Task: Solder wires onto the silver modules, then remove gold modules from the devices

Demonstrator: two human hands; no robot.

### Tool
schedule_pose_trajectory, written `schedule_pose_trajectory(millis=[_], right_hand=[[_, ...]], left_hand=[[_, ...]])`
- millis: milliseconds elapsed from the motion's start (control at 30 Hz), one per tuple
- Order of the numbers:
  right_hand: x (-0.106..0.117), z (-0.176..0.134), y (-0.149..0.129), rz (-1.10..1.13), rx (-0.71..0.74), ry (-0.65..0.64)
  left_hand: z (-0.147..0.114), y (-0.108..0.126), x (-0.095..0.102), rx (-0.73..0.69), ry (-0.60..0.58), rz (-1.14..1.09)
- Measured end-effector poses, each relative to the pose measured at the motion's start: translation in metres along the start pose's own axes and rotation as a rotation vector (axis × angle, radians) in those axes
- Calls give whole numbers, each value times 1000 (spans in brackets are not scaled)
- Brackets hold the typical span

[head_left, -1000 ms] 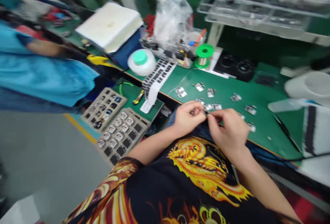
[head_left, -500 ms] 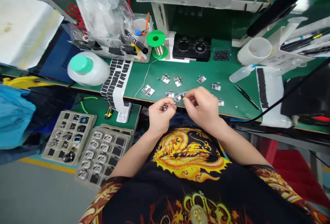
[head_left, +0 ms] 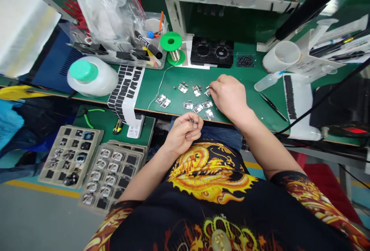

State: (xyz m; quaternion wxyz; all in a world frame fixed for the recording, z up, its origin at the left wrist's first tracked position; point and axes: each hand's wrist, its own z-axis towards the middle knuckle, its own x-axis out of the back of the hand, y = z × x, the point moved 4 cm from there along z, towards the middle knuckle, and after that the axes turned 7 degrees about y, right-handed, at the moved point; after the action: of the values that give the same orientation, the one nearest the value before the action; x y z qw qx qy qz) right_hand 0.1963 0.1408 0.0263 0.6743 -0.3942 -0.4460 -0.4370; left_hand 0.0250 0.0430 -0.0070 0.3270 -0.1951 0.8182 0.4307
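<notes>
My right hand [head_left: 229, 96] is over the green bench top, its fingers curled together. Its fingertips are at a small silvery metal part [head_left: 207, 91], which they partly cover. Several similar metal parts lie to the left of this hand, among them one metal part [head_left: 209, 114] close to the bench's front edge and a pair of parts [head_left: 163, 101] farther left. In front of that edge, near my body, my left hand [head_left: 185, 131] is closed in a loose fist. Something small and dark shows between its fingers, too hidden to name.
A solder wire spool [head_left: 171, 41], a black case [head_left: 212, 52] and a small box of dark bits [head_left: 245, 60] stand behind the parts. Tweezers [head_left: 274, 107] and a squeeze bottle [head_left: 268, 81] lie right. Lower left are a white bottle [head_left: 94, 77] and compartment trays [head_left: 107, 174].
My right hand has moved forward, away from my left hand, which has drawn back and closed further. Metal parts from the right side now sit nearer the group or are hidden.
</notes>
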Motion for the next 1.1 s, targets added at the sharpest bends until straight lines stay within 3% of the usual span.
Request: schedule_pose_trajectory(millis=[100,300,500,600,733,900,1100], right_hand=[[1,6,2,0,33,-44],[17,18,18,50,-55,94],[8,23,20,22,-18,-12],[9,21,20,16,-47,8],[15,18,4,121,0,37],[6,20,-25,106,147,-76],[-7,25,-30,120,176,-101]], left_hand=[[0,-3,0,-7,12,27],[1,-5,5,9,48,47],[1,-6,6,25,49,56],[0,-6,6,23,45,52],[-1,-5,6,25,35,26],[0,-3,5,36,56,70],[-2,4,7,17,75,74]])
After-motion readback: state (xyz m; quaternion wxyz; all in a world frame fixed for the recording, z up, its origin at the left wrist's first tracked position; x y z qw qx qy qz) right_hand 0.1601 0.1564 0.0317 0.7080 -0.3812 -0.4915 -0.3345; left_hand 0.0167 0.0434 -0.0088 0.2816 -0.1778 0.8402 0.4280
